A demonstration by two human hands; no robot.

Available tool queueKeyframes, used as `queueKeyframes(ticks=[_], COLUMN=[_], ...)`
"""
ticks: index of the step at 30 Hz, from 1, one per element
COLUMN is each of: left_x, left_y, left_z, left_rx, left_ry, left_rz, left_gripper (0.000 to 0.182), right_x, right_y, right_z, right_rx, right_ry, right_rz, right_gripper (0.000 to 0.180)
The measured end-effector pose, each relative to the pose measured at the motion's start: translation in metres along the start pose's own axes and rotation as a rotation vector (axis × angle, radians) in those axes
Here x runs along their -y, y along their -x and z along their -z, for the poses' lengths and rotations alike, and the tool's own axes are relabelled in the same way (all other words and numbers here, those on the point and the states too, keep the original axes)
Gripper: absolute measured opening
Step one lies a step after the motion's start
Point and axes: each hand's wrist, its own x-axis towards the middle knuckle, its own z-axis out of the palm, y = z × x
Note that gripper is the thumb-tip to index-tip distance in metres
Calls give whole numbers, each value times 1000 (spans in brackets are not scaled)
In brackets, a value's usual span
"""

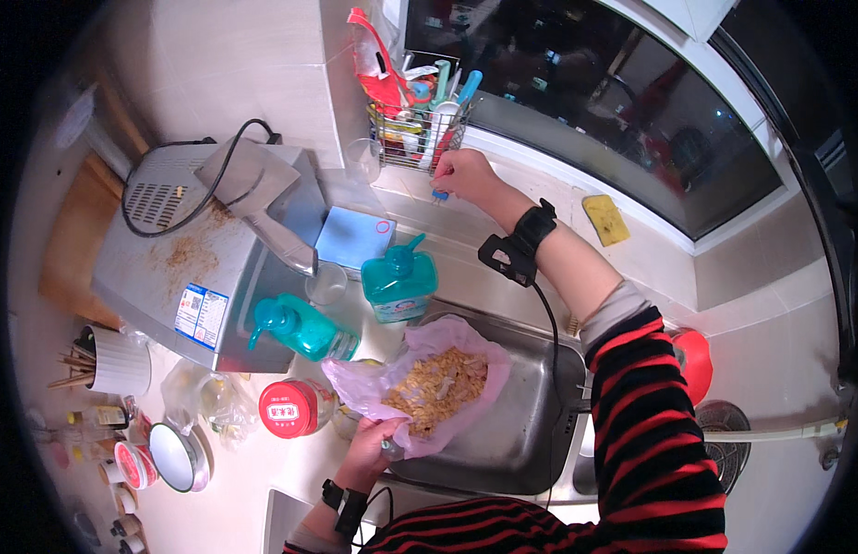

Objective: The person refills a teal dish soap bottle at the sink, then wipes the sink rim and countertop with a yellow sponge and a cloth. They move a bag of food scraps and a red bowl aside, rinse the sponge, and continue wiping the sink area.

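Observation:
My left hand (371, 447) grips the near edge of a pink plastic bag (360, 379). A small clear object (393, 450) shows at its fingertips, too little visible to name. Spread open over the sink's left part, the bag holds a heap of small yellowish-brown food pieces (439, 388). Reaching to the windowsill, my right hand (465, 173) has its fingers curled at the front of a wire basket (401, 142). A small blue object (439, 196) with thin prongs sticks out under those fingertips. The fingers hide the rest of it.
Beneath the bag is a steel sink (519, 436). Two teal pump bottles (400, 280) and a red-lidded jar (288, 408) stand left of it. Farther left sits a metal appliance (263, 277) bearing a cleaver (252, 187). A yellow sponge (605, 220) lies on the sill.

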Motion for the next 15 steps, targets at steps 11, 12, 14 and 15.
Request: queueKeyframes(ticks=[11,12,14,15], left_x=[9,8,7,6], left_y=[-7,-7,-6,-5], left_z=[21,21,18,16], left_rx=[127,129,119,109], left_ry=[30,33,28,21], left_rz=[38,35,27,19], left_gripper=[16,16,17,18], right_x=[28,29,32,33], right_y=[-17,-17,-18,-17], right_z=[-56,-58,-60,-61], right_rx=[-74,-137,-111,-87], right_ry=[445,481,477,482], right_rz=[270,267,246,244], right_gripper=[10,13,16,18])
